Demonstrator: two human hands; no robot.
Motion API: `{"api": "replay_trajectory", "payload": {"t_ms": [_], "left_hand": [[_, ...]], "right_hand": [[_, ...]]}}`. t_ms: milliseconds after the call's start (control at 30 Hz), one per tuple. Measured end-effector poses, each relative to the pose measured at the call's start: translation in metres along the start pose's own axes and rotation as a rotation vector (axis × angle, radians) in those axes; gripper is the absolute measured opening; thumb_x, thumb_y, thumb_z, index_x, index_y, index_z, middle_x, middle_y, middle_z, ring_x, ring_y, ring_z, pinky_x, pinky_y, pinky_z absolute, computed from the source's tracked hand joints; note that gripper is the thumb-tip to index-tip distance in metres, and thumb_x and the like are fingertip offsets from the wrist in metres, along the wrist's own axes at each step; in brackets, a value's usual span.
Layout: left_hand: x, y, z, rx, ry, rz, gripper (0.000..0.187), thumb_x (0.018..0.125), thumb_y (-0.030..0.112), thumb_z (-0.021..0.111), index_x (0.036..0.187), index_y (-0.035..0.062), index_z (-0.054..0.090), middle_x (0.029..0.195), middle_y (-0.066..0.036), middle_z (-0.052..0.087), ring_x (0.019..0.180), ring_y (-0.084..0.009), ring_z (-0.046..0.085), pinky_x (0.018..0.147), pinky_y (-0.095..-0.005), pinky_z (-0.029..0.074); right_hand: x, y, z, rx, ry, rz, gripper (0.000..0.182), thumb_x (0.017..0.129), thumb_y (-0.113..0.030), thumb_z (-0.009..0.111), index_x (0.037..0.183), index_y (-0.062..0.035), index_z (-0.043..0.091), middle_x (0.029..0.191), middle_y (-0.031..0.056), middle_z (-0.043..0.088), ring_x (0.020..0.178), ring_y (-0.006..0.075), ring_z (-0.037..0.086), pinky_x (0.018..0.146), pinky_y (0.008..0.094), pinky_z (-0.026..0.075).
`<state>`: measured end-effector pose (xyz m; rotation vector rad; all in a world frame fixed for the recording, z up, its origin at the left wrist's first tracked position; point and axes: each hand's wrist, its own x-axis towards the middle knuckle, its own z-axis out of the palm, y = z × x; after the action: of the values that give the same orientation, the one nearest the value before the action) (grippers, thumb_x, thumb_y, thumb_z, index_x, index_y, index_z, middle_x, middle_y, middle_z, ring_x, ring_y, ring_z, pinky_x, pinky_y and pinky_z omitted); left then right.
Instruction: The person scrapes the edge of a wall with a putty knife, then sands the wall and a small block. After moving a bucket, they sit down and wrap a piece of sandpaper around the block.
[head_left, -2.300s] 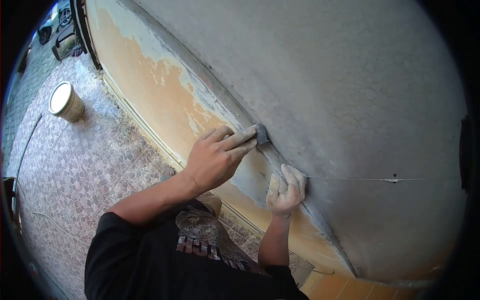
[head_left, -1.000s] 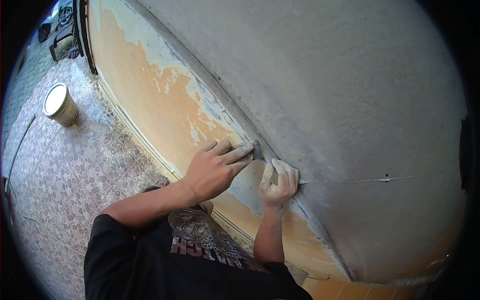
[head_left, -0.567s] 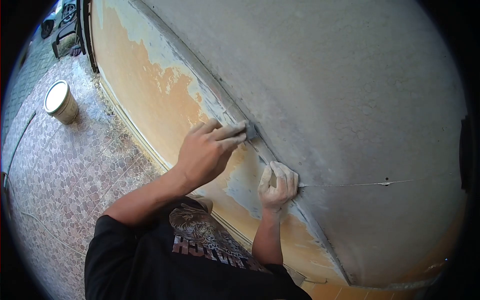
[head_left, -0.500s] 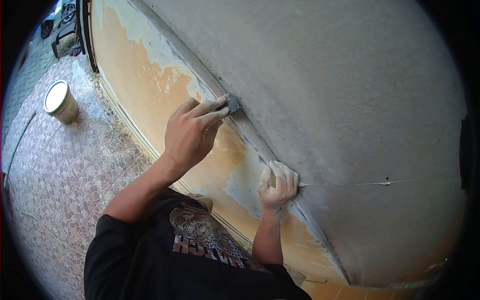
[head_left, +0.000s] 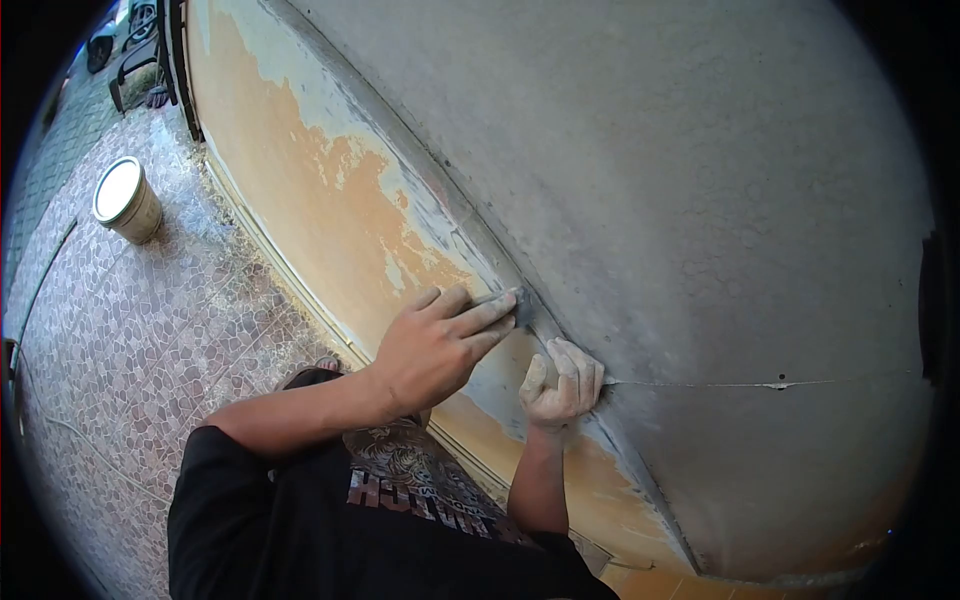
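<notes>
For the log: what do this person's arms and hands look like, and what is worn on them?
Both forearms are bare, with no watch, band or glove in view. A black T-shirt with a short sleeve covers the upper arm and carries a printed graphic and lettering on the chest. The left hand looks mostly clean; the right hand is coated in pale dust or filler.

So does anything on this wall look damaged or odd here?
Yes. The orange paint on the lower wall is patchy, stripped to grey in a ragged band beside the ridge where the left hand presses a small grey pad. A thin crack runs sideways from the dusty right hand.
</notes>
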<state>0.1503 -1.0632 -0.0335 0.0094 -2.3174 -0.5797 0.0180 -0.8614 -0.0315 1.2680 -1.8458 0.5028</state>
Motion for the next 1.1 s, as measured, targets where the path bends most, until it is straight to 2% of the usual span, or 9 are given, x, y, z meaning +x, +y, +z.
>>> {"api": "replay_trajectory", "payload": {"t_ms": [200, 367, 500, 700, 767, 833, 900, 1033, 1100], "left_hand": [[0.020, -0.051, -0.015, -0.072, 0.197, -0.272, 0.029, 0.092, 0.014, 0.079, 0.120, 0.0130, 0.085, 0.138, 0.001, 0.077, 0.097, -0.0235, 0.068, 0.088, -0.0373, 0.058], [-0.001, 0.003, 0.004, -0.062, -0.035, 0.083, 0.033, 0.091, 0.015, 0.079, 0.124, 0.0131, 0.084, 0.140, 0.001, 0.076, 0.102, -0.0224, 0.068, 0.092, -0.0365, 0.056], [0.021, -0.049, -0.018, -0.048, 0.213, -0.287, 0.028, 0.092, 0.010, 0.077, 0.120, 0.0095, 0.084, 0.135, -0.003, 0.078, 0.098, -0.0258, 0.069, 0.088, -0.0366, 0.059], [-0.004, -0.003, 0.003, -0.052, 0.016, -0.003, 0.032, 0.091, 0.013, 0.079, 0.123, 0.0121, 0.083, 0.139, 0.000, 0.076, 0.102, -0.0239, 0.069, 0.091, -0.0374, 0.058], [0.010, -0.021, -0.010, -0.237, 0.051, -0.180, 0.031, 0.091, 0.012, 0.080, 0.122, 0.0128, 0.084, 0.135, 0.000, 0.078, 0.099, -0.0243, 0.069, 0.090, -0.0369, 0.058], [0.023, -0.057, -0.024, -0.029, 0.208, -0.306, 0.028, 0.091, 0.011, 0.080, 0.118, 0.0104, 0.084, 0.134, -0.002, 0.079, 0.095, -0.0260, 0.069, 0.088, -0.0369, 0.059], [0.023, -0.063, -0.022, 0.040, 0.252, -0.313, 0.029, 0.092, 0.011, 0.078, 0.120, 0.0102, 0.084, 0.135, -0.003, 0.078, 0.096, -0.0250, 0.068, 0.088, -0.0360, 0.058], [-0.002, -0.006, 0.001, -0.058, 0.042, 0.012, 0.033, 0.090, 0.011, 0.077, 0.122, 0.0134, 0.084, 0.137, -0.001, 0.078, 0.099, -0.0232, 0.069, 0.089, -0.0353, 0.057], [0.005, -0.019, 0.000, -0.234, 0.103, -0.130, 0.032, 0.091, 0.010, 0.078, 0.122, 0.0131, 0.084, 0.135, -0.001, 0.079, 0.097, -0.0239, 0.069, 0.089, -0.0359, 0.058]], "right_hand": [[-0.005, 0.003, -0.002, -0.012, -0.014, -0.012, 0.015, 0.101, -0.022, 0.075, 0.101, -0.0076, 0.079, 0.099, 0.0067, 0.078, 0.087, 0.0250, 0.075, 0.076, 0.0391, 0.056], [0.000, 0.003, 0.001, -0.015, 0.018, -0.021, 0.012, 0.100, -0.017, 0.071, 0.100, -0.0074, 0.078, 0.097, 0.0066, 0.079, 0.084, 0.0243, 0.075, 0.076, 0.0388, 0.056], [-0.003, 0.004, 0.000, -0.021, 0.017, -0.021, 0.010, 0.099, -0.014, 0.070, 0.099, -0.0075, 0.078, 0.096, 0.0064, 0.079, 0.083, 0.0239, 0.075, 0.076, 0.0383, 0.056], [-0.005, 0.004, 0.003, -0.021, 0.037, -0.009, 0.009, 0.099, -0.013, 0.070, 0.098, -0.0079, 0.077, 0.095, 0.0060, 0.078, 0.082, 0.0238, 0.074, 0.075, 0.0381, 0.055], [-0.003, 0.003, 0.005, -0.033, 0.043, 0.001, 0.009, 0.099, -0.014, 0.070, 0.098, -0.0080, 0.077, 0.095, 0.0060, 0.078, 0.082, 0.0239, 0.074, 0.075, 0.0382, 0.055], [-0.004, 0.001, 0.001, -0.021, 0.014, -0.015, 0.012, 0.103, -0.012, 0.067, 0.097, -0.0043, 0.074, 0.094, 0.0094, 0.077, 0.083, 0.0280, 0.074, 0.076, 0.0416, 0.054], [-0.006, 0.002, 0.000, -0.026, 0.020, -0.006, 0.012, 0.103, -0.012, 0.067, 0.097, -0.0045, 0.074, 0.094, 0.0094, 0.077, 0.083, 0.0281, 0.074, 0.076, 0.0417, 0.054], [-0.004, 0.001, 0.004, -0.042, 0.034, 0.006, 0.011, 0.103, -0.012, 0.068, 0.097, -0.0051, 0.074, 0.094, 0.0090, 0.077, 0.083, 0.0276, 0.074, 0.075, 0.0420, 0.054], [-0.003, 0.002, 0.005, -0.034, 0.035, -0.005, 0.011, 0.103, -0.012, 0.068, 0.097, -0.0051, 0.074, 0.094, 0.0090, 0.077, 0.083, 0.0276, 0.074, 0.075, 0.0421, 0.054]]}}
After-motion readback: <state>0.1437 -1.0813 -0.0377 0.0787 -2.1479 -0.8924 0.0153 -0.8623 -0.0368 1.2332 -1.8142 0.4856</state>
